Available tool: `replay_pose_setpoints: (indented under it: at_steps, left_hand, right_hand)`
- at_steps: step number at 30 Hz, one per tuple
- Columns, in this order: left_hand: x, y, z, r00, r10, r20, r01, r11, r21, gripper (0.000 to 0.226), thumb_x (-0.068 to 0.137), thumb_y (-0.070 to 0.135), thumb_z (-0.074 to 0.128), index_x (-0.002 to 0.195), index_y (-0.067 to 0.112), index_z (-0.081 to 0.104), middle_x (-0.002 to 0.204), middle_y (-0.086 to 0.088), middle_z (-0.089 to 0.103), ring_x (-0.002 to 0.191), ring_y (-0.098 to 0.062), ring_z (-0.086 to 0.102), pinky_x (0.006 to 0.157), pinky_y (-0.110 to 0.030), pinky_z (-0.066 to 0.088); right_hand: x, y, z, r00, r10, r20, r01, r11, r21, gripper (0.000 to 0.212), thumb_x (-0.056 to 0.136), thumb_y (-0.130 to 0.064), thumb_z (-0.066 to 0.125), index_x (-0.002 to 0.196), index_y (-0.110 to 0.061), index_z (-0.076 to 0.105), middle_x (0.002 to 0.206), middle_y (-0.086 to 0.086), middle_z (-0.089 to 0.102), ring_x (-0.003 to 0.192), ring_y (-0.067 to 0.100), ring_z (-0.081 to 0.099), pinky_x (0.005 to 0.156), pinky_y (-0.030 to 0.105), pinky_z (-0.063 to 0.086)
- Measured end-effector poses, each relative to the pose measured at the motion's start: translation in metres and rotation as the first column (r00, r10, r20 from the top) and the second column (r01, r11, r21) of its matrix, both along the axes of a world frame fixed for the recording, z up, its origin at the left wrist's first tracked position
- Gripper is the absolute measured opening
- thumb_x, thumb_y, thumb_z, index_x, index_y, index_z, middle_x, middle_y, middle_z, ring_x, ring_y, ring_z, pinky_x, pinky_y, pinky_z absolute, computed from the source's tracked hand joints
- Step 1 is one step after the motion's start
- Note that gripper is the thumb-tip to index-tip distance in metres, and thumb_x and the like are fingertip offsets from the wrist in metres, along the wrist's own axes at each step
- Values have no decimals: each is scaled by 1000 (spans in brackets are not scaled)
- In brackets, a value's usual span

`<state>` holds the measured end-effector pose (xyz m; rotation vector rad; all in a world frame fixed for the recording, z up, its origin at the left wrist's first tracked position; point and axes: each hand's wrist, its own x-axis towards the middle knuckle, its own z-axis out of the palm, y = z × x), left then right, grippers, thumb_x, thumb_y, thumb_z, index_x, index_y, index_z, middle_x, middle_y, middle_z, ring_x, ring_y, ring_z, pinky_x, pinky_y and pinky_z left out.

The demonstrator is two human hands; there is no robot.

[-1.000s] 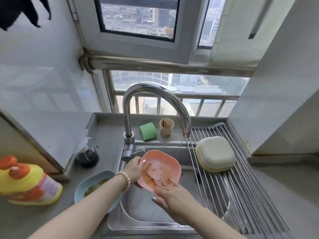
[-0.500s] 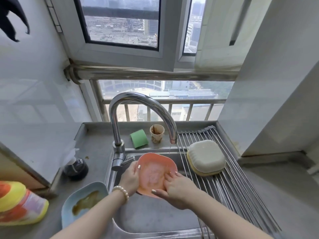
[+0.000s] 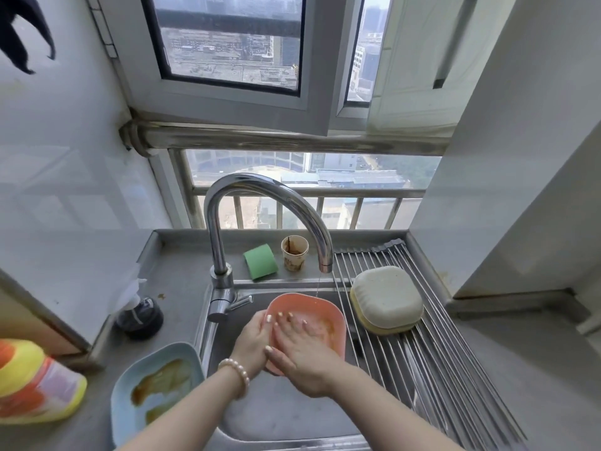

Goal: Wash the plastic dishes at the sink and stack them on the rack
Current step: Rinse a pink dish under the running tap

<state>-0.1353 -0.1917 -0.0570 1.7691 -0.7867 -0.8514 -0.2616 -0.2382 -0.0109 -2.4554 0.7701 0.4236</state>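
Observation:
A pink plastic dish (image 3: 320,312) with brown smears is held tilted over the sink (image 3: 286,415), just below the faucet (image 3: 260,203), from which a thin stream of water falls. My left hand (image 3: 252,340) grips its left rim, thumb over the edge. My right hand (image 3: 297,348) lies flat inside the dish, fingers straight against its surface. A blue dish (image 3: 156,388) with brown residue sits on the counter left of the sink. Upside down on the roll-up rack (image 3: 432,362) lie a white dish (image 3: 387,297) and a yellow one (image 3: 377,330), the white on top.
A green sponge (image 3: 260,262) and a stained paper cup (image 3: 294,253) stand on the ledge behind the sink. A yellow and orange detergent bottle (image 3: 35,382) lies at the left edge. A dark bottle (image 3: 140,317) sits beside the left wall. Walls close in on both sides.
The view has dropped and shifted, so the sink sits lower. My right hand has slid further up inside the pink dish, while the left hand kept its grip on the rim.

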Motion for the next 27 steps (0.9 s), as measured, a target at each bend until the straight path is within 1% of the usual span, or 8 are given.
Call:
replay_pose_setpoints:
  at_steps: [3, 6, 9, 12, 14, 18, 24, 27]
  left_hand:
    - [11, 4, 4, 999, 39, -4, -39, 999, -8, 21, 103, 18, 39, 99, 24, 59, 95, 4, 66, 89, -14, 61, 86, -31, 48]
    - [17, 11, 4, 998, 53, 32, -54, 998, 28, 20, 103, 22, 38, 109, 22, 57, 98, 3, 64, 93, -15, 60, 86, -33, 47]
    - [5, 9, 3, 999, 44, 8, -44, 999, 17, 18, 103, 22, 39, 105, 22, 57, 99, 0, 65, 92, -16, 60, 89, -34, 47]
    - [-10, 1, 9, 973, 60, -221, -71, 997, -43, 19, 103, 23, 39, 100, 21, 58, 97, -4, 67, 90, -19, 62, 83, -38, 52]
    - [-12, -4, 13, 940, 78, -331, -102, 993, -56, 19, 102, 20, 40, 98, 18, 59, 97, -7, 68, 95, -23, 64, 83, -35, 52]
    - [1, 0, 11, 969, 96, -229, -107, 994, -37, 22, 102, 23, 41, 96, 21, 62, 94, -6, 69, 93, -23, 65, 91, -43, 51]
    - [15, 2, 18, 991, 135, 1, -135, 991, 5, 25, 103, 26, 38, 112, 21, 62, 105, -3, 68, 98, -24, 63, 92, -43, 51]
    - [13, 4, 21, 995, 84, 52, -85, 996, 12, 26, 103, 25, 39, 115, 21, 61, 99, 3, 66, 94, -17, 62, 90, -38, 51]
  right_hand:
    - [-9, 19, 6, 988, 140, 61, -149, 972, 182, 72, 95, -62, 16, 154, -21, 9, 161, 4, 1, 147, 17, -5, 120, 37, 1]
    - [-27, 3, 14, 981, 136, -139, -143, 989, -47, 90, 86, -70, 0, 142, -12, 39, 155, 12, 26, 144, 25, 20, 114, 41, 21]
    - [-21, -21, 12, 981, -18, -192, -26, 974, -225, 128, 59, -82, -18, 149, 1, 17, 157, 19, 13, 146, 28, 11, 119, 39, 7]
    - [3, -13, 8, 998, -53, -30, 52, 997, -60, 91, 88, -72, 8, 152, -9, -9, 159, 10, -15, 146, 21, -14, 118, 38, -8]
    - [12, 0, 9, 997, -23, 78, 20, 999, 42, 81, 94, -64, 14, 151, -13, -14, 158, 6, -17, 145, 16, -19, 118, 35, -12]
    - [-3, 11, 12, 988, 83, 132, -110, 971, 214, 77, 94, -63, 28, 153, -25, -3, 161, 3, -3, 146, 14, -9, 120, 35, -1]
    - [-39, -3, 23, 966, 246, -74, -255, 954, -158, 63, 90, -65, 43, 137, -24, 49, 145, 0, 45, 135, 23, 38, 109, 38, 34]
    - [-44, -13, 19, 945, 270, -184, -319, 880, -352, 95, 80, -80, 23, 133, -7, 51, 138, 8, 50, 135, 25, 34, 118, 42, 15]
